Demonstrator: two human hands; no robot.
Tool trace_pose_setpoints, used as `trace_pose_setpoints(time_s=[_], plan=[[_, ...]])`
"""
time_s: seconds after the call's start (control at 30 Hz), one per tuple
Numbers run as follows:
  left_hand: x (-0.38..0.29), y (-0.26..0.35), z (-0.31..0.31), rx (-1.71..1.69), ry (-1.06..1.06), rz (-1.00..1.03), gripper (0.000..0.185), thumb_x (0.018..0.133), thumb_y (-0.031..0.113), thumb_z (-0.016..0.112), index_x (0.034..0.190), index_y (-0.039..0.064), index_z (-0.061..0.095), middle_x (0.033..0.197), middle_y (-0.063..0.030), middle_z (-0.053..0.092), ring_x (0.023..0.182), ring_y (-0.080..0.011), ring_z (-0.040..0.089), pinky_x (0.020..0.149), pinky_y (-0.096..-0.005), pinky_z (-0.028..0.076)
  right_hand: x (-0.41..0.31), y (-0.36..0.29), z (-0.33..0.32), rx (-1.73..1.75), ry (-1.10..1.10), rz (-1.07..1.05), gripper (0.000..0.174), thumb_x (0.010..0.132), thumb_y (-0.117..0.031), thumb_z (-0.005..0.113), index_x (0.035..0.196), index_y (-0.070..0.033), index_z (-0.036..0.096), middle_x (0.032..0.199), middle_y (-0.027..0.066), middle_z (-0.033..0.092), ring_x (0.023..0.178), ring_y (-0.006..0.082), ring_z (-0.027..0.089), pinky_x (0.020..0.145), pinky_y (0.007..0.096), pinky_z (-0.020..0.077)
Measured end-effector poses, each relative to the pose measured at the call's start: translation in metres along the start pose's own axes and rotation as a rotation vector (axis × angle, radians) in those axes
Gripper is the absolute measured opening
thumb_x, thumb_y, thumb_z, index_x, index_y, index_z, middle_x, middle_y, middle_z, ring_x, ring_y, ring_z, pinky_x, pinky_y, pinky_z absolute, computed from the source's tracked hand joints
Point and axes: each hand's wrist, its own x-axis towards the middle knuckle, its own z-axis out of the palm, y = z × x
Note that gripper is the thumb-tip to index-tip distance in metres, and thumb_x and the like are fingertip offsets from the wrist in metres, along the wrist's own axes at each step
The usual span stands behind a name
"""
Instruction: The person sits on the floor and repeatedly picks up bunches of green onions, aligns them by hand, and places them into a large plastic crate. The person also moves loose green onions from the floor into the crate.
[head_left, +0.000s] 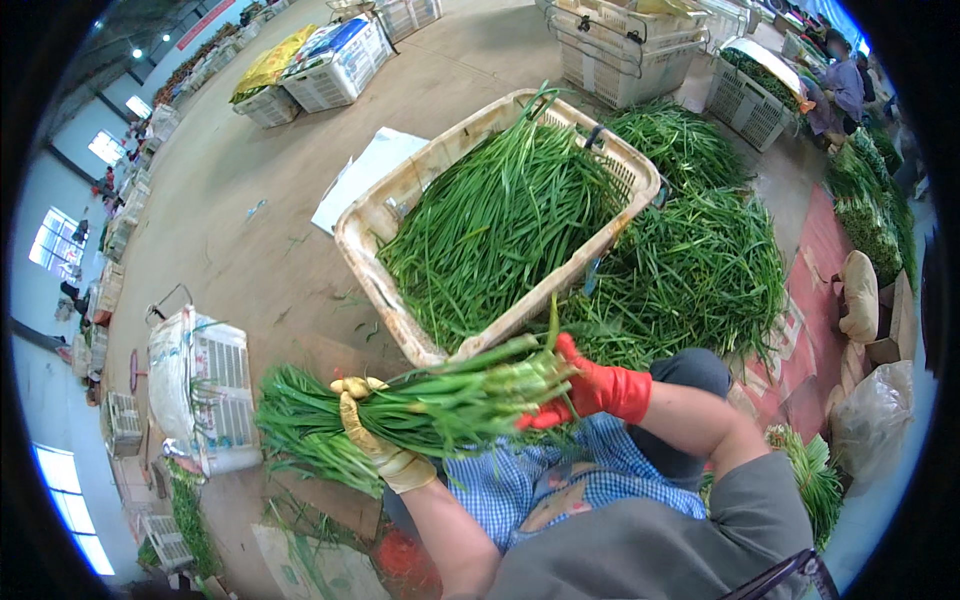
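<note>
My left hand (375, 435), in a cream and yellow glove, is closed around the leafy part of a bunch of long green leafy stalks (442, 405). My right hand (592, 386), in a red glove, is at the bunch's pale cut ends; its fingers are spread, and whether they grip any stalk I cannot tell. The bunch lies level above my lap, over a blue checked cloth (480, 480). Just beyond it stands a worn cream plastic crate (517, 307) with more green stalks (502, 217) piled inside.
A loose heap of green stalks (690, 262) lies right of the crate. Bundled greens (862, 210) are stacked farther right, beside a red printed sheet (814, 247). A white covered crate (217, 390) stands at left. Stacked crates (622, 52) stand at the back; a person (844, 82) is at far right.
</note>
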Motion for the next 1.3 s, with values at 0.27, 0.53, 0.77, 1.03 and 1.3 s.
trace_pose_setpoints(time_s=[0.27, 0.53, 0.77, 1.03, 1.3], plan=[[-0.024, 0.042, -0.054, 0.053, -0.028, 0.122, 0.013, 0.102, 0.014, 0.056, 0.110, 0.014, 0.065, 0.096, -0.0009, 0.072, 0.089, -0.0145, 0.067, 0.107, -0.0431, 0.048, 0.030, 0.068, 0.013, -0.383, 0.580, -0.099, 0.042, 0.094, -0.028, 0.069, 0.130, -0.009, 0.058, 0.090, -0.0018, 0.063, 0.068, 0.0067, 0.057, 0.054, 0.0210, 0.0441], [-0.041, 0.071, -0.061, 0.018, -0.103, 0.157, 0.024, 0.101, 0.009, 0.057, 0.120, 0.019, 0.065, 0.102, 0.0013, 0.073, 0.095, -0.0136, 0.067, 0.115, -0.0462, 0.040, -0.020, 0.027, 0.020, -0.449, 0.896, -0.488, 0.029, 0.103, -0.030, 0.055, 0.119, -0.010, 0.069, 0.079, -0.0020, 0.062, 0.066, 0.0071, 0.061, 0.054, 0.0205, 0.0439], [-0.077, 0.035, -0.018, 0.133, -0.115, 0.204, 0.040, 0.095, 0.009, 0.067, 0.133, 0.020, 0.062, 0.103, 0.0062, 0.067, 0.098, -0.0129, 0.063, 0.120, -0.0515, 0.035, 0.072, 0.081, 0.033, -1.237, 0.483, -0.646, 0.065, 0.084, -0.040, 0.080, 0.135, -0.005, 0.059, 0.137, 0.0207, 0.057, 0.128, 0.0355, 0.054, 0.108, 0.0413, 0.0435], [-0.070, 0.046, -0.021, -0.001, -0.018, 0.143, 0.014, 0.098, 0.020, 0.063, 0.111, 0.013, 0.064, 0.110, 0.0011, 0.066, 0.106, -0.0163, 0.064, 0.118, -0.0566, 0.036, 0.073, 0.102, 0.035, -0.185, 0.542, -0.742, 0.020, 0.099, -0.011, 0.060, 0.118, -0.005, 0.060, 0.109, 0.0066, 0.067, 0.102, 0.0189, 0.067, 0.093, 0.0333, 0.0530], [-0.054, 0.031, -0.038, -0.041, -0.049, 0.049, 0.014, 0.102, 0.021, 0.058, 0.105, 0.011, 0.067, 0.096, 0.0029, 0.072, 0.094, -0.0163, 0.070, 0.113, -0.0520, 0.042, 0.035, 0.072, -0.016, -0.903, 1.100, -0.943, 0.018, 0.102, -0.007, 0.044, 0.106, -0.001, 0.061, 0.088, 0.0070, 0.068, 0.078, 0.0178, 0.065, 0.073, 0.0305, 0.0525]])
